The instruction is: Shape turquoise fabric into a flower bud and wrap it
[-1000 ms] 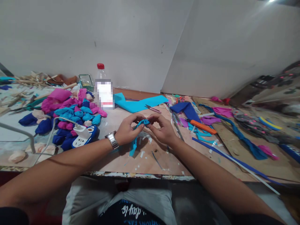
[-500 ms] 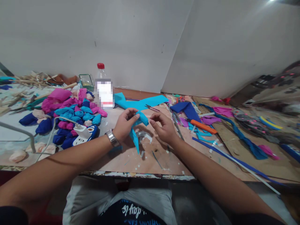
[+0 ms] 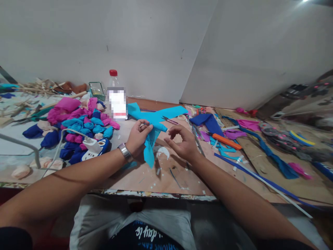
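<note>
My left hand pinches a light-blue strip of crepe paper between thumb and fingers. Its upper part is rolled into a narrow tube pointing right, while a loose tail hangs down over the table. Just right of the tube's tip, my right hand is curved with thumb and index finger apart, and it holds nothing that I can see. Behind both hands lies a longer light-blue crepe paper strip, and a pair of thin dark-tipped scissors or tweezers rests by it.
At the left sit many bundled crepe paper pieces and a power strip with a white plug. A red-capped bottle stands near the wall. An orange cutter, blue strips and a white rod lie to the right.
The blue paper has turned in my left hand; its tube now points further right and its tail hangs wider. My right thumb and index finger have spread further apart.
</note>
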Demonstrator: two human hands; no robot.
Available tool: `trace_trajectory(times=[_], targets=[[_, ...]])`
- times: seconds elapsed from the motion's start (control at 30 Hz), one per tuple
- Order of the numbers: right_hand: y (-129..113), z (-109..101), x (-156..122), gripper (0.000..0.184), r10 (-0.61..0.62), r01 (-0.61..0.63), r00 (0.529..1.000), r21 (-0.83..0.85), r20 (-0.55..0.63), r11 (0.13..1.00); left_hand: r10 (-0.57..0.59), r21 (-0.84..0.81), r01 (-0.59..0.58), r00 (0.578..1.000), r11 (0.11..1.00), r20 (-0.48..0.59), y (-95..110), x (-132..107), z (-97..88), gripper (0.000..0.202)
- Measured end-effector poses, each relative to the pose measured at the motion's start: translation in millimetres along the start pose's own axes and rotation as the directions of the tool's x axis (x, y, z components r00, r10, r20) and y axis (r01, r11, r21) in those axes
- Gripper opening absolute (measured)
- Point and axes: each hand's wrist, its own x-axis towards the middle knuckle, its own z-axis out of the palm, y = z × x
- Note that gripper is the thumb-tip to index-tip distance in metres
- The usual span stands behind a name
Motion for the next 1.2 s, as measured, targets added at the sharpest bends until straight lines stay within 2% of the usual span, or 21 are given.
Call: trace_trajectory(times=[0.1, 0.17, 0.27, 0.33, 0.47, 0.7, 0.83, 0.97, 1.1, 1.2], targets=[[2.2, 2.7, 0.1, 0.037, 0.07, -0.069, 0.997, 0.04, -0.022, 0.997, 0.092, 0.02, -0.095, 0.988, 0.995, 0.121, -2.7, -2.2, -1.0, 0.045], [2.9, 3.1, 0.8, 0.043, 0.049, -0.049, 0.999, 0.017, 0.021, 0.999, 0.122, 0.088, -0.145, 0.968, 0.986, 0.221, -3.6, -4.7, -1.9, 0.047], [4.7, 2.2, 0.9, 0.028, -0.005, 0.008, 0.997, -0.041, 0.073, 0.999, 0.114, 0.216, -0.19, 0.941, 0.958, 0.319, -4.4, -8.0, -3.6, 0.047], [7.3, 2.1, -0.4, 0.021, 0.013, -0.009, 0.998, -0.051, 0.064, 0.999, 0.122, 0.274, -0.221, 0.933, 0.936, 0.337, -4.9, -9.2, -4.6, 0.044], [11.9, 4.0, -2.7, 0.023, 0.086, -0.086, 0.995, -0.003, 0.045, 0.996, 0.134, 0.356, -0.276, 0.917, 0.893, 0.376, -3.8, -11.2, -5.6, 0.031], [3.2, -0.7, 3.8, 0.007, -0.086, 0.09, 0.995, -0.077, 0.049, 0.993, 0.212, 0.462, -0.452, 0.85, 0.763, 0.482, 1.4, -15.3, -5.7, 0.024], [-0.3, -3.8, 5.0, 0.015, -0.131, 0.141, 0.983, -0.074, 0.126, 0.987, 0.246, 0.472, -0.521, 0.813, 0.711, 0.527, 1.1, -15.0, -6.7, 0.021], [1.8, -2.1, 3.9, 0.025, -0.096, 0.103, 0.982, -0.032, 0.16, 0.994, 0.29, 0.45, -0.597, 0.761, 0.665, 0.581, 1.8, -14.6, -8.7, 0.014], [4.2, -0.6, 3.1, 0.02, -0.01, 0.012, 0.998, -0.034, 0.063, 0.999, 0.289, 0.429, -0.644, 0.711, 0.634, 0.641, 5.3, -15.9, -9.4, 0.01], [3.8, -0.3, 3.1, 0.015, -0.002, 0.004, 0.999, -0.024, 0.047, 1.0, 0.273, 0.418, -0.666, 0.68, 0.618, 0.681, 7.6, -17.5, -8.9, 0.012]])
